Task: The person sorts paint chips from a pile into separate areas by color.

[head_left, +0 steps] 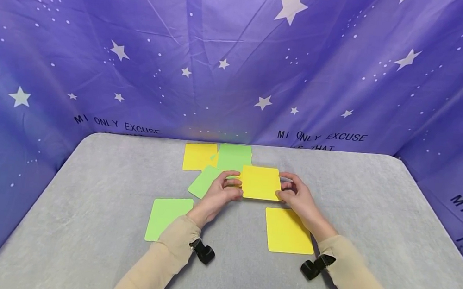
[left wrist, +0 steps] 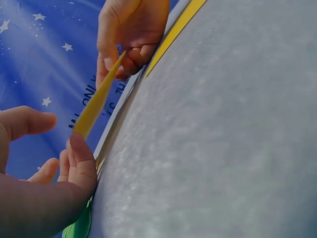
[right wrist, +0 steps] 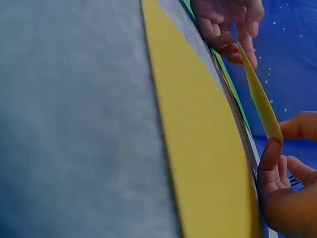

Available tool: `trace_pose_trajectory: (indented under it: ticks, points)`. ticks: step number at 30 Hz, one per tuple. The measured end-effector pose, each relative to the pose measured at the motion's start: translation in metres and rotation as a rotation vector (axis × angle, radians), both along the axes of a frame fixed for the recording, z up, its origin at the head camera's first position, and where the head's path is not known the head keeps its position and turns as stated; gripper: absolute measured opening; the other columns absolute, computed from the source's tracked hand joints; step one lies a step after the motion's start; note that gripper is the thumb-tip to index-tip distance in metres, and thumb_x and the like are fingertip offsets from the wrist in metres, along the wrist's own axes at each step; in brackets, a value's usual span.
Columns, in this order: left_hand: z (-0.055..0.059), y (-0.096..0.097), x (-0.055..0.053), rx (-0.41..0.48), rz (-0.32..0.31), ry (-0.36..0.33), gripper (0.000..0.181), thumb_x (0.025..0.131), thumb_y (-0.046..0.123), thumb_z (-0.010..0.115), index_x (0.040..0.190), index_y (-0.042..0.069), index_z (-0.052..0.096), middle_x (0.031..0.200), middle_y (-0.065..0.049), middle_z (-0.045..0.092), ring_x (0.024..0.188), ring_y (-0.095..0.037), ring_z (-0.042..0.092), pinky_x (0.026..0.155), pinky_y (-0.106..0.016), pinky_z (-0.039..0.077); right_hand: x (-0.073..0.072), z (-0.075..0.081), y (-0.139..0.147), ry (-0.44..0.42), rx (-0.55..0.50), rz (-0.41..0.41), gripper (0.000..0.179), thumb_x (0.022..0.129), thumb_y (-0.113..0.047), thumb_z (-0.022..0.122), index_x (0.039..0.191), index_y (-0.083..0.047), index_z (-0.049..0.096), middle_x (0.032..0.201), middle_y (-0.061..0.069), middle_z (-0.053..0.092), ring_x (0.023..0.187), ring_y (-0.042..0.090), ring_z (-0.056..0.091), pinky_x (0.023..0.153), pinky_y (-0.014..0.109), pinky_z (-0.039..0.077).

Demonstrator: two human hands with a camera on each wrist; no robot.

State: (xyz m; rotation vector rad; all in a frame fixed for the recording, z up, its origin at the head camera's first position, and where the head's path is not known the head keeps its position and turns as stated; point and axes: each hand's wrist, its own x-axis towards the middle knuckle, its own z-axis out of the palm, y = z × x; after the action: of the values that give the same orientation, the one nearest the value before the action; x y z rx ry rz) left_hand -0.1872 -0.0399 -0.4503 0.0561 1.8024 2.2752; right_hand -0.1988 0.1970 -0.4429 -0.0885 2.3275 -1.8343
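A yellow square card point(head_left: 259, 183) is raised off the table between the two hands, tilted so its face shows in the head view. The left hand point(head_left: 217, 194) holds its left edge with thumb and fingers, and the left index finger stands apart from the card in the left wrist view. At the right edge, the right hand point(head_left: 299, 200) pinches the card between thumb and fingers. Both wrist views show this card point(left wrist: 94, 111) nearly edge-on. Below the right hand lies a second yellow card point(head_left: 287, 233), partly covered by that wrist. A green card point(head_left: 168, 215) lies beside the left forearm.
Behind the hands, a yellow card point(head_left: 197, 156), a green card point(head_left: 234, 156) and a tilted green card point(head_left: 204, 182) lie close together, partly overlapping. The grey table point(head_left: 375, 214) ends at a purple star-patterned curtain point(head_left: 219, 92).
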Motion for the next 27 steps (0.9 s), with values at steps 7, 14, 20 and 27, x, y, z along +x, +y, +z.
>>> trace_pose_trajectory:
  ticks: [7, 14, 20, 27]
  points:
    - [-0.002, 0.002, 0.006, -0.036, -0.035, 0.030, 0.057, 0.077, -0.016, 0.061, 0.130, -0.004, 0.046, 0.098, -0.008, 0.050, 0.081, -0.013, 0.058, 0.075, -0.025, 0.051, 0.013, 0.002, 0.002, -0.008, -0.056, 0.021, 0.053, 0.089, 0.001, 0.061, 0.139, 0.001, 0.041, 0.100, 0.012, 0.043, 0.075, 0.011, 0.047, 0.063, 0.024, 0.046]
    - [-0.001, 0.006, 0.013, -0.027, -0.107, 0.056, 0.059, 0.076, -0.016, 0.061, 0.132, -0.006, 0.044, 0.096, -0.006, 0.048, 0.077, -0.010, 0.056, 0.071, -0.022, 0.050, 0.026, 0.003, 0.010, 0.020, -0.059, 0.043, 0.050, 0.089, 0.001, 0.062, 0.136, 0.003, 0.043, 0.099, 0.012, 0.041, 0.073, 0.010, 0.045, 0.063, 0.024, 0.046]
    - [0.004, 0.013, 0.021, -0.035, -0.149, 0.059, 0.059, 0.077, -0.015, 0.062, 0.132, -0.005, 0.043, 0.096, -0.006, 0.047, 0.078, -0.010, 0.056, 0.071, -0.022, 0.050, 0.037, 0.008, 0.020, 0.043, -0.017, 0.047, 0.049, 0.089, 0.000, 0.063, 0.135, 0.003, 0.045, 0.101, 0.014, 0.041, 0.073, 0.010, 0.042, 0.062, 0.024, 0.045]
    - [0.008, 0.021, 0.030, -0.073, -0.195, 0.062, 0.059, 0.078, -0.015, 0.063, 0.132, -0.005, 0.043, 0.095, -0.006, 0.047, 0.076, -0.010, 0.054, 0.069, -0.021, 0.047, 0.050, 0.010, 0.033, 0.099, -0.028, 0.101, 0.051, 0.088, 0.004, 0.063, 0.135, 0.008, 0.043, 0.099, 0.016, 0.041, 0.068, 0.007, 0.042, 0.059, 0.021, 0.041]
